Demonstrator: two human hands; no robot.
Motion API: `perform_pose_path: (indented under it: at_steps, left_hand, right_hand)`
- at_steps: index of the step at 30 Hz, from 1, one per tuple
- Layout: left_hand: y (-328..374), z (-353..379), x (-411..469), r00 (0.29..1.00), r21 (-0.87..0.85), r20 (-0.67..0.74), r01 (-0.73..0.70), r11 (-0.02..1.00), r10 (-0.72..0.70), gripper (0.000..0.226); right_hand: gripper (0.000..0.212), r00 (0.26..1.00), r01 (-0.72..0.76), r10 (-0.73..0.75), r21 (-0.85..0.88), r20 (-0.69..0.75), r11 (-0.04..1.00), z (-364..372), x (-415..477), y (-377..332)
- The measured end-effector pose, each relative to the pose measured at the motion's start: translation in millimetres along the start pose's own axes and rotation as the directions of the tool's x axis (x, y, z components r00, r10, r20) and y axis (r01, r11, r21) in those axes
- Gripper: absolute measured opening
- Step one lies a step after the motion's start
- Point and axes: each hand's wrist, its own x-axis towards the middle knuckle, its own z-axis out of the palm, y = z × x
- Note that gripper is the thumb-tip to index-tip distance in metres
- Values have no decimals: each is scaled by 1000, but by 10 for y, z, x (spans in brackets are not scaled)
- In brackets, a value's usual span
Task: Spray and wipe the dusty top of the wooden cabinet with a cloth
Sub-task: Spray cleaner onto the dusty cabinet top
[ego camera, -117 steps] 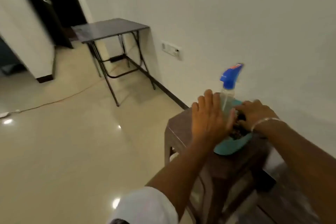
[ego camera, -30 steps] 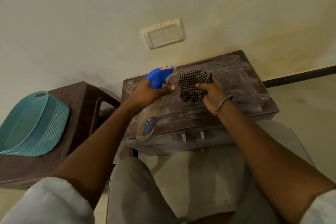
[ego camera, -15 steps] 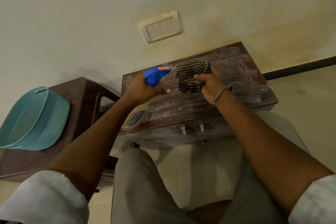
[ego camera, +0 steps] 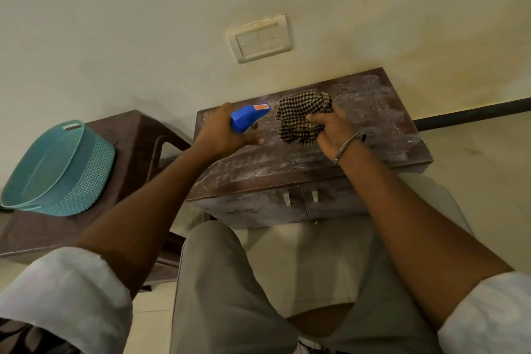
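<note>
Nearest the camera are the person's knees in light grey trousers (ego camera: pixel 230 290) and two forearms with white sleeves (ego camera: pixel 66 296) rolled up above the elbow, both reaching forward over a pale floor (ego camera: pixel 310 250).

Further out, the left hand (ego camera: pixel 221 135) is wrapped around the blue head of a spray bottle (ego camera: pixel 247 120), its nozzle pointing right, toward the cloth; the rest of the bottle is hidden beneath the hand. The right hand (ego camera: pixel 333 131), with a metal bangle (ego camera: pixel 347 146) at the wrist, is clenched on a bunched black-and-tan checked cloth (ego camera: pixel 301 115). The two hands are close together, the nozzle just beside the cloth, both held over the top of the cabinet (ego camera: pixel 373 129). That wooden top is dark brown and streaked with pale dust, and two small handles (ego camera: pixel 300 198) show on its front.

To the left, a teal plastic basket (ego camera: pixel 57 169) sits on a brown stool (ego camera: pixel 138 138) that stands next to the cabinet.

Behind everything is a cream wall (ego camera: pixel 115 23) carrying a white switch plate (ego camera: pixel 260 38) above the cabinet, with a dark skirting strip (ego camera: pixel 474 115) running off to the right.
</note>
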Motion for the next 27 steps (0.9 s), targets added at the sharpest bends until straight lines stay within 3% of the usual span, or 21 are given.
perform_pose_path:
  at_steps: [5, 9, 12, 15, 18, 22, 27]
  left_hand:
    - [-58, -28, -96, 994, 3, -41, 103, 995, -102, 57]
    - [-18, -96, -140, 999, 1, -16, 45, 999, -45, 48]
    - [13, -122, -168, 997, -30, -76, 27, 999, -29, 41]
    - [-2, -111, -165, 995, 14, -72, 75, 997, -74, 46]
    - [-57, -91, -144, 999, 27, -21, 37, 999, -37, 49]
    - [-131, -66, -127, 996, 19, -64, 60, 998, -58, 59]
    - [-172, -47, -135, 1000, 39, -12, 19, 999, -19, 52]
  right_hand:
    - [47, 1000, 0, 0, 13, 1, 1000, -9, -17, -4]
    - [46, 1000, -4, 4, 10, 5, 1000, -5, -13, 34]
    - [47, 1000, -5, 5, 6, 6, 1000, 1, -14, 42]
    - [45, 1000, 1, -1, 7, 13, 1000, 16, -23, 41]
    - [45, 1000, -4, 4, -1, 10, 1000, 23, -29, 44]
    - [49, 1000, -22, 22, -7, 9, 1000, 38, -45, 45]
    - [50, 999, -33, 34, -39, 29, 999, 75, -70, 68]
